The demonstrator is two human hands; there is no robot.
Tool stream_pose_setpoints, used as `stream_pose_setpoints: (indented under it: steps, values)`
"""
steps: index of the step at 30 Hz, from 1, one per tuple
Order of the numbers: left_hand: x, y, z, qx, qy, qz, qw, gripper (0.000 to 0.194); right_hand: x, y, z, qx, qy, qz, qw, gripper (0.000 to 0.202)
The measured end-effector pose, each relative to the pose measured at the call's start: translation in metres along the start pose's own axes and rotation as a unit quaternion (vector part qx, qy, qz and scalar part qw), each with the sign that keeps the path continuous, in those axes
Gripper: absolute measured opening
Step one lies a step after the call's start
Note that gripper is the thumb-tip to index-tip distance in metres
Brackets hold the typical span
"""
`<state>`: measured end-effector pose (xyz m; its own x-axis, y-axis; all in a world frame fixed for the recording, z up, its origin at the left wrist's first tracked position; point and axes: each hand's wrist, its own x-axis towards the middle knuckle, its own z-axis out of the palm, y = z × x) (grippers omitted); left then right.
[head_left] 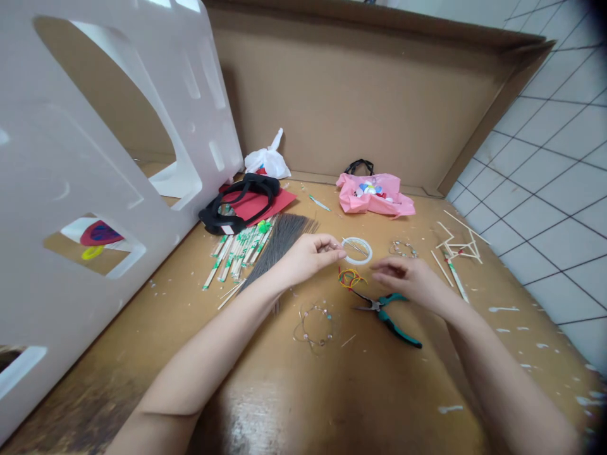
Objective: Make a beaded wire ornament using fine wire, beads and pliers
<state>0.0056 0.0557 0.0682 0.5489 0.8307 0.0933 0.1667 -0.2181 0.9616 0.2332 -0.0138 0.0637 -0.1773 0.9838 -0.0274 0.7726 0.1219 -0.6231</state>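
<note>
My left hand [317,254] is closed in a pinch just left of a white ring [359,260] that looks like a spool or roll of tape. What its fingertips hold, if anything, is too small to make out. To the right of the ring, my right hand [408,278] has its thumb and fingers drawn together; anything in them is hidden. Between the hands lies a bundle of yellow and red cord [349,278]. Pliers with teal-and-black handles [379,306] rest below the right hand. Nearer me lies a beaded wire loop [317,325], and another beaded loop [402,248] sits beyond the right hand.
Dark thin wires [279,243] and paper-wrapped chopsticks [239,249] lie left. Behind them are a black strap [237,205], red sheet [283,201] and white bag [268,161]. A pink bag [374,196] stands at the back, joined sticks [459,249] right, a white plastic panel [118,158] left.
</note>
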Motion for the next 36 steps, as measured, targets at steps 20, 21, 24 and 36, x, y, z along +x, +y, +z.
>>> stream_pose_setpoints:
  steps: [20, 21, 24, 36]
  values:
    - [0.007, -0.012, 0.006, -0.237, -0.121, -0.096, 0.959, 0.021, -0.056, 0.056, 0.029, -0.393, -0.029, -0.094, 0.914, 0.043]
    - [0.008, -0.013, 0.005, -0.24, -0.123, -0.092, 0.958, 0.02, -0.058, 0.059, 0.023, -0.391, -0.017, -0.101, 0.915, 0.041]
    - [0.008, -0.015, 0.006, -0.248, -0.135, -0.089, 0.955, 0.018, -0.064, 0.062, 0.002, -0.41, 0.051, -0.12, 0.903, 0.034]
    - [0.007, -0.02, 0.01, -0.301, -0.2, -0.106, 0.926, 0.019, -0.034, 0.02, -0.055, -0.548, 0.181, -0.314, 0.754, 0.034]
